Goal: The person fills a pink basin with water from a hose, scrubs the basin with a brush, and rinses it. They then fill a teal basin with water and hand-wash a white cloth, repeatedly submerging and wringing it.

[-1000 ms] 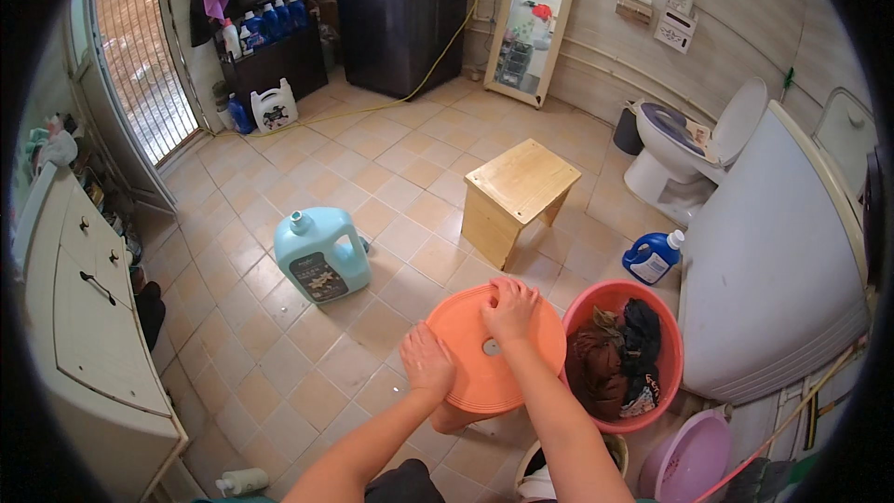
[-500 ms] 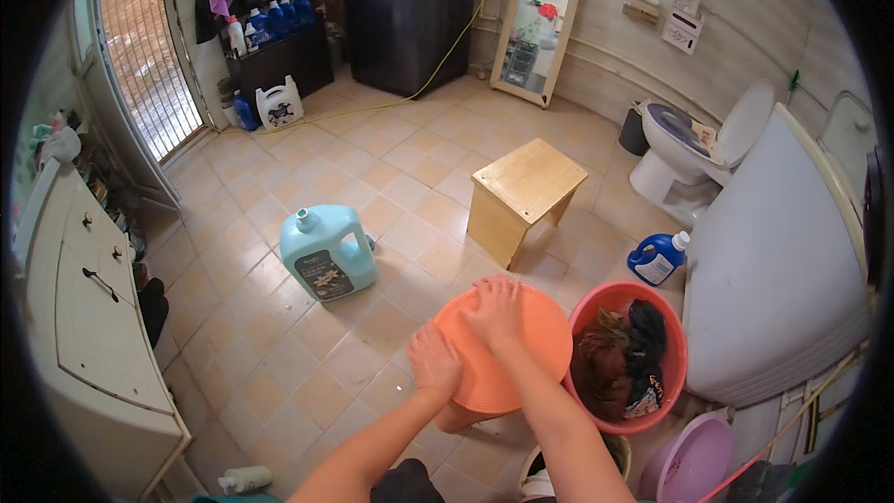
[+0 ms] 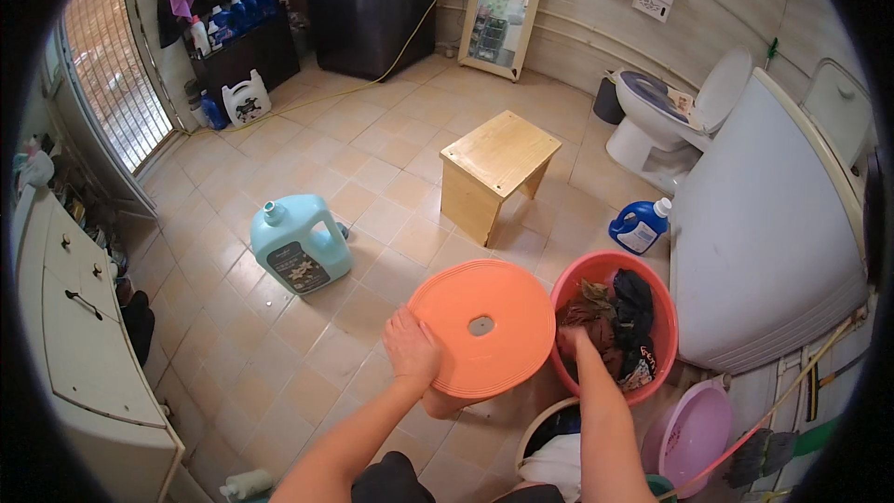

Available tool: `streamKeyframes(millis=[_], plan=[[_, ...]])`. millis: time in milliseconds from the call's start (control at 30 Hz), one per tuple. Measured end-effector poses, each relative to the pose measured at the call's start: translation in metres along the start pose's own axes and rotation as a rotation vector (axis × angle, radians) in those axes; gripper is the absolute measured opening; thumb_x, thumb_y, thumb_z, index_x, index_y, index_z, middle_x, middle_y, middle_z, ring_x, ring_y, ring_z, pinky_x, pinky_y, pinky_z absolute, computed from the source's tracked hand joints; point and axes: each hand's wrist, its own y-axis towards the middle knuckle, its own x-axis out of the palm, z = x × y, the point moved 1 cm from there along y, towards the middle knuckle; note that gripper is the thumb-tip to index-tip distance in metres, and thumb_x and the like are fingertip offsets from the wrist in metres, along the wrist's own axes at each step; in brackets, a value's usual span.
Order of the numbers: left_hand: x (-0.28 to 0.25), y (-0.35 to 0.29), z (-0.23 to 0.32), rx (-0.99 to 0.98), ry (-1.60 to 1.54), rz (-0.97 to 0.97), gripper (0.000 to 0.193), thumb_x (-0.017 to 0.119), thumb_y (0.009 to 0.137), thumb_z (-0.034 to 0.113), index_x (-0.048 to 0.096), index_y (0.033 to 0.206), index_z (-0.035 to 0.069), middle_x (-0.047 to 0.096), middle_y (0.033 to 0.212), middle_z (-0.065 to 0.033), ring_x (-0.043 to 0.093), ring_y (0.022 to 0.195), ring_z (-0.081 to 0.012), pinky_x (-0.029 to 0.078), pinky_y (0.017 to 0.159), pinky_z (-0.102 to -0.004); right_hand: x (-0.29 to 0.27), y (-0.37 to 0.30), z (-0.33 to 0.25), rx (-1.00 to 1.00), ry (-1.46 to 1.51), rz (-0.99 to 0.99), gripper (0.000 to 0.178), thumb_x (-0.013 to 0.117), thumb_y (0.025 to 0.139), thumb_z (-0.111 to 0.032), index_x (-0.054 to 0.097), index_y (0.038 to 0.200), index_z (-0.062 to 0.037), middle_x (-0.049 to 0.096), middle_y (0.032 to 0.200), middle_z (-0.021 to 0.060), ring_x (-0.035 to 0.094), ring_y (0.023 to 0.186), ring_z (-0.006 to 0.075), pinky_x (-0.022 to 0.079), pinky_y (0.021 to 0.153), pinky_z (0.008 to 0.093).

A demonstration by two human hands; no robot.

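Note:
A round orange plastic stool [image 3: 494,354] with a small hole in its top stands in front of me. My left hand [image 3: 412,346] grips its left rim, thumb over the top edge. To the stool's right, a red bucket [image 3: 672,317] holds dark and brown clothes [image 3: 603,328]. My right hand [image 3: 570,339] reaches inside the bucket's left side, at the brown cloth; its fingers are hidden. Below the bucket is another container with white and dark cloth [image 3: 556,461], partly covered by my right forearm.
Ahead stands a wooden stool [image 3: 498,154]. An uncapped teal detergent jug [image 3: 289,251] is on the tiles at left, a blue bottle [image 3: 641,226] near the bucket. A pink basin [image 3: 698,428] leans at lower right beside a white tub [image 3: 759,242]. A cream cabinet [image 3: 84,354] lines the left.
My right hand has left the orange stool's top and moved right into the red bucket. My left hand stays at the stool's left rim. The view has shifted slightly to the right.

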Motion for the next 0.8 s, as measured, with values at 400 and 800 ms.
streamKeyframes(millis=[400,800], plan=[[-0.005,-0.002,-0.012,0.021,0.074,-0.003,0.043,0.048,0.079,0.013,0.039,0.115,-0.007,0.049,0.105,-0.0217,0.046,0.095,-0.0372,0.035,0.084,-0.0454,-0.078,-0.127,-0.177,-0.238,2.244,0.188,0.032,0.050,0.089,-0.028,0.051,0.063,-0.0085,0.052,0.059,0.0028,0.050,0.056,0.0158,0.041,0.056,0.0280],[0.006,-0.002,-0.018,0.063,-0.004,0.074,0.039,0.047,0.080,0.013,0.040,0.113,-0.007,0.050,0.102,-0.0238,0.046,0.092,-0.0390,0.036,0.081,-0.0458,-0.060,-0.277,-0.375,-0.705,-0.256,0.546,0.048,0.048,0.083,-0.027,0.045,0.120,0.0043,0.043,0.127,0.0172,0.035,0.122,0.0307,0.022,0.103,0.0447]])
